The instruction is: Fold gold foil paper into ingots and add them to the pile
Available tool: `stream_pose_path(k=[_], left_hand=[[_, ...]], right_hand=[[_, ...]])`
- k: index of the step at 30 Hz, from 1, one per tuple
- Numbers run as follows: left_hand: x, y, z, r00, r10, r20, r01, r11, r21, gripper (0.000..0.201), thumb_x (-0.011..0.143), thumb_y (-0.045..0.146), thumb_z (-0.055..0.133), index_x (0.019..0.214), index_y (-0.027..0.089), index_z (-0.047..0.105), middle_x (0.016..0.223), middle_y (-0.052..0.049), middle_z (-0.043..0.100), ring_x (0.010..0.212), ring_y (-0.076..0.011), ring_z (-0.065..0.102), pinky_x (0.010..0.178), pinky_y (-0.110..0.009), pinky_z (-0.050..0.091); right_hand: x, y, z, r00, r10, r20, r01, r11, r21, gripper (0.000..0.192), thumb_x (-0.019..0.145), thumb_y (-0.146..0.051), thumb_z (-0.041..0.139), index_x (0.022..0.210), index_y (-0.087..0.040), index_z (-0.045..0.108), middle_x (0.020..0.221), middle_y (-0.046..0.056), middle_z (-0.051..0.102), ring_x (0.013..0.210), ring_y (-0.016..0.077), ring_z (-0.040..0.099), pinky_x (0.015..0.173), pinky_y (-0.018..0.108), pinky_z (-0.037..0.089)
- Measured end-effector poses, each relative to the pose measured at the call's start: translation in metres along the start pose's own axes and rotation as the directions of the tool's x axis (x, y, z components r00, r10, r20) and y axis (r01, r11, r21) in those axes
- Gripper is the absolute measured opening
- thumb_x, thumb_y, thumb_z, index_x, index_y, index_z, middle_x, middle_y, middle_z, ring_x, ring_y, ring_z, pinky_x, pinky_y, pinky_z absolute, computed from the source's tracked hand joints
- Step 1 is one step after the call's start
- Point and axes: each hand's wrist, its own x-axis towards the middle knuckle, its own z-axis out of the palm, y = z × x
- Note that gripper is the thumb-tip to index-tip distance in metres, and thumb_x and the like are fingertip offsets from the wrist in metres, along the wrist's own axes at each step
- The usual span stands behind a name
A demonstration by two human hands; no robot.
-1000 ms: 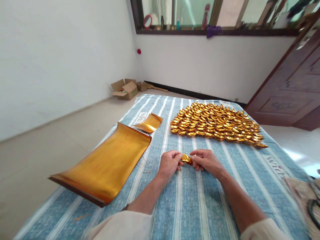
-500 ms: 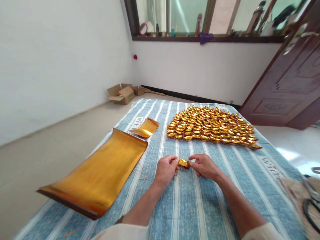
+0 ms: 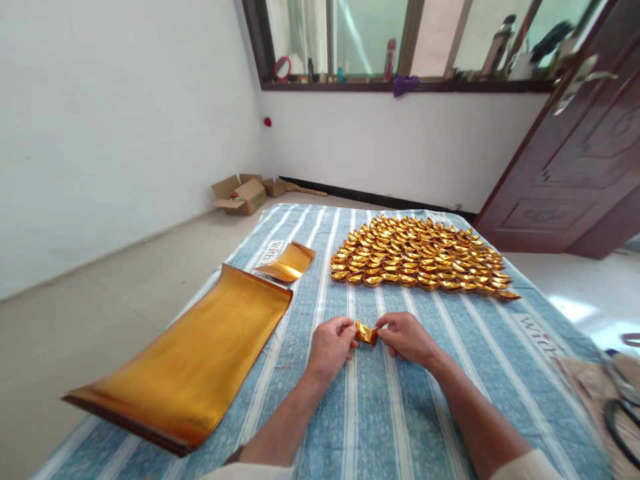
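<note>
Between my two hands is a small folded gold foil paper ingot (image 3: 367,333), just above or on the striped cloth. My left hand (image 3: 331,341) pinches its left end with thumb and forefinger. At the opposite end, my right hand (image 3: 406,337) has its fingertips closed on the tip. Beyond the hands lies a large group of finished gold paper ingots (image 3: 420,257), set in tight overlapping rows. To the left is a big stack of gold foil paper sheets (image 3: 185,353), curled at the edges, with a smaller gold foil stack (image 3: 290,262) behind it.
A blue and white striped cloth (image 3: 320,413) covers the surface. Scissors (image 3: 623,407) lie at the right edge on a brownish cloth. Beyond stand an open cardboard box (image 3: 245,199) on the floor, a dark red door (image 3: 555,167) and a window sill (image 3: 350,87) with bottles.
The view has tilted slightly. Both hands stay at the ingot's ends, and its middle now looks more bent, with the right end drawn up a little.
</note>
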Motion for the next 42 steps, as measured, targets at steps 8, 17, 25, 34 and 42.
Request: stream_pose_path(k=[8, 17, 25, 34, 42], left_hand=[[0.001, -0.001, -0.001, 1.0, 0.007, -0.009, -0.007, 1.0, -0.014, 0.022, 0.076, 0.024, 0.054, 0.087, 0.012, 0.068, 0.065, -0.004, 0.067, 0.058, -0.0152, 0.063, 0.04, -0.019, 0.045], [-0.002, 0.002, -0.004, 1.0, 0.026, 0.012, -0.025, 0.999, -0.031, 0.025, 0.074, 0.028, 0.054, 0.088, 0.013, 0.068, 0.073, -0.007, 0.07, 0.067, -0.0186, 0.067, 0.045, -0.02, 0.047], [0.001, -0.004, -0.004, 1.0, 0.031, 0.002, -0.031, 0.999, -0.038, 0.025, 0.074, 0.032, 0.056, 0.088, 0.014, 0.067, 0.074, -0.006, 0.071, 0.069, -0.0198, 0.069, 0.045, -0.021, 0.048], [0.0, -0.005, -0.004, 0.999, 0.035, -0.009, -0.035, 0.999, -0.033, 0.024, 0.074, 0.032, 0.058, 0.086, 0.014, 0.068, 0.069, -0.004, 0.069, 0.067, -0.0198, 0.068, 0.048, -0.023, 0.049], [-0.001, -0.006, -0.005, 0.999, 0.033, 0.005, -0.033, 0.999, -0.016, 0.024, 0.074, 0.032, 0.056, 0.085, 0.014, 0.068, 0.067, -0.004, 0.068, 0.065, -0.0191, 0.066, 0.05, -0.024, 0.049]], right_hand=[[0.002, 0.003, 0.003, 0.999, -0.039, -0.025, 0.042, 0.993, 0.115, 0.016, 0.075, -0.028, 0.05, 0.079, -0.017, 0.061, 0.046, -0.005, 0.056, 0.037, 0.0099, 0.049, 0.039, 0.019, 0.036], [0.007, 0.008, 0.003, 0.989, -0.137, -0.053, 0.143, 0.98, 0.138, 0.018, 0.072, -0.031, 0.053, 0.077, -0.017, 0.063, 0.053, -0.003, 0.057, 0.045, 0.0105, 0.053, 0.046, 0.02, 0.039], [0.007, 0.005, -0.005, 0.961, -0.264, -0.08, 0.261, 0.964, -0.043, 0.014, 0.073, -0.021, 0.053, 0.071, -0.017, 0.067, 0.055, -0.003, 0.057, 0.053, 0.0105, 0.051, 0.053, 0.021, 0.036], [0.008, 0.003, -0.013, 0.925, -0.347, -0.154, 0.303, 0.919, -0.251, 0.017, 0.078, -0.016, 0.051, 0.07, -0.018, 0.067, 0.06, -0.003, 0.059, 0.059, 0.0119, 0.053, 0.058, 0.021, 0.036], [0.011, 0.009, -0.013, 0.878, -0.451, -0.161, 0.348, 0.832, -0.432, 0.024, 0.085, -0.016, 0.047, 0.07, -0.018, 0.065, 0.064, 0.0, 0.061, 0.062, 0.0129, 0.055, 0.061, 0.023, 0.034]])
